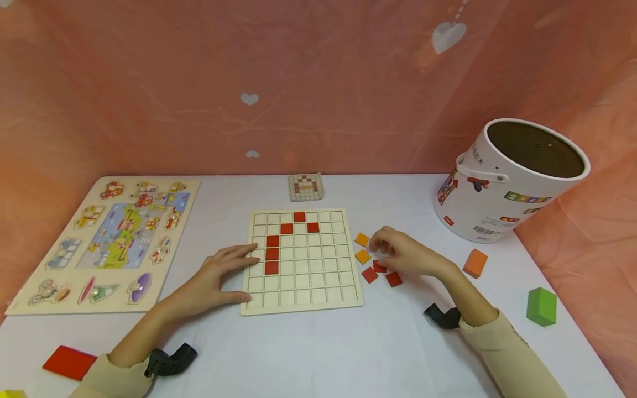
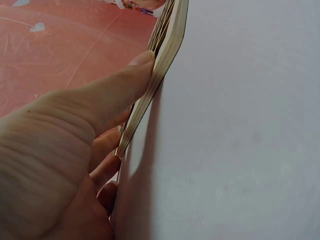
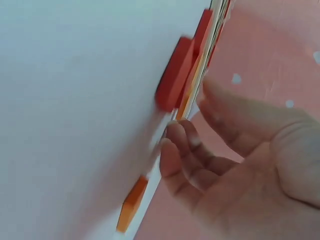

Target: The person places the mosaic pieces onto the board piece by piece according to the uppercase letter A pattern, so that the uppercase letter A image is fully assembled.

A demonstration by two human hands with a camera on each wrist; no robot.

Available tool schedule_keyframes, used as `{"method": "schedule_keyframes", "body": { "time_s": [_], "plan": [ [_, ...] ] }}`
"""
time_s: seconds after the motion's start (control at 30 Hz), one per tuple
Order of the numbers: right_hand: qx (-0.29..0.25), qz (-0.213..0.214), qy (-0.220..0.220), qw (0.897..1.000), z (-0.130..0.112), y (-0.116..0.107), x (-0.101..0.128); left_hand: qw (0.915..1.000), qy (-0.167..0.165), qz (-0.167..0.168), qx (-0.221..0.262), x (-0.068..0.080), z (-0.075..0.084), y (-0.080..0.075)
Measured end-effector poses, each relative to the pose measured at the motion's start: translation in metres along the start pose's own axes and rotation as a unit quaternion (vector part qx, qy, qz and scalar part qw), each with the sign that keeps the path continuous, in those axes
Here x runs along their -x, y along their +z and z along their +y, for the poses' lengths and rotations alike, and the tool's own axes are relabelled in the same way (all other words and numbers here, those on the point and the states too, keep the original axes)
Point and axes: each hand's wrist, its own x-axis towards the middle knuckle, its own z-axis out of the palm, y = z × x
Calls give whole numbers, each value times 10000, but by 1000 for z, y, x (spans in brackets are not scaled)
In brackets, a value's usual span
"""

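Resting, left hand (image 1: pixel 219 273): flat on the grid board's (image 1: pixel 303 293) left edge, fingers spread and straight; thumb (image 2: pixel 127 82) pressed against the board's side.
Right hand (image 1: pixel 403 254): just right of the board, fingers loosely curled over the loose tiles; whether it pinches one, cannot tell.
Red tiles (image 1: pixel 393 279): three, on the table touching or just under the right hand.
Orange tiles (image 1: pixel 361 239): two, between board and right hand.
Board contents: six red squares in upper-left cells.
Bucket (image 1: pixel 497 188): tipped, well right of the board.
Picture puzzle (image 1: pixel 106 243): left of the board.
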Motion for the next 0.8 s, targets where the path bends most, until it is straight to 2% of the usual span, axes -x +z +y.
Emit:
{"method": "schedule_keyframes", "body": {
  "time_s": [0.13,0.33,0.5,0.67,0.8],
  "plan": [
    [17,-220,-12,9998,8,-3,4,10000,34,41,-19,1,0,-1],
    [-218,-423,-22,9989,5,-2,2,10000,35,45,40,2,0,0],
    [-243,-350,-72,9991,1,-4,-2,10000,-10,12,63,1,0,0],
    [-351,-43,-310,9989,-5,-5,-21,10000,-8,-11,44,1,0,1],
    [-697,-92,-335,9970,-17,-2,-48,10000,11,-14,28,0,-1,1]
  ]
}}
